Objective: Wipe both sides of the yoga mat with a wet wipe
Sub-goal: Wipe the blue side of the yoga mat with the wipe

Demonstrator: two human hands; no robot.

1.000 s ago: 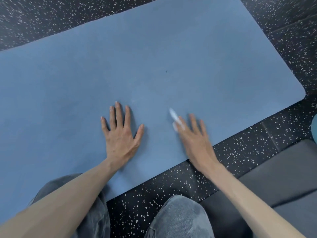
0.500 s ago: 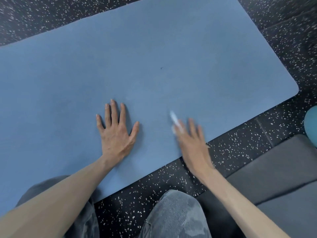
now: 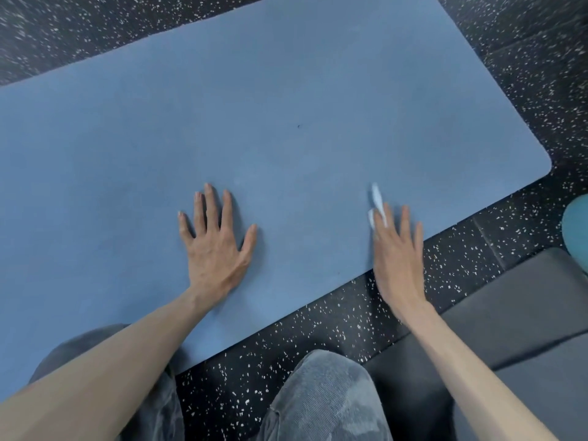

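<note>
The blue rectangular foam yoga mat [image 3: 270,122] lay flat on the black speckled rubber floor [image 3: 318,329], running off the left edge of the view, its rounded right corner in sight. On its near half the left hand [image 3: 214,246] rested palm down with fingers straight and spread, its grip fully open and holding nothing, only pressing the mat. Below were the person's grey corduroy knees [image 3: 321,396]. Further right, at the mat's near edge, the right hand [image 3: 397,253] lay fingers forward, blurred, with the small white wet wipe [image 3: 377,200] under its fingertips and poking out ahead of them. The fingers looked straight and flat on the wipe rather than curled round it, so that grip seemed open too, pressing the wipe to the mat. A dark grey padded cushion [image 3: 515,313] and part of a teal round object [image 3: 577,224] sat at the far right.

The risk I judged likeliest: the bunched wipe could slip out from under flat fingers during a stroke, or cover only a narrow track. If the bracing hand eased, the mat might creep or ruckle. The underside appeared not yet done.
</note>
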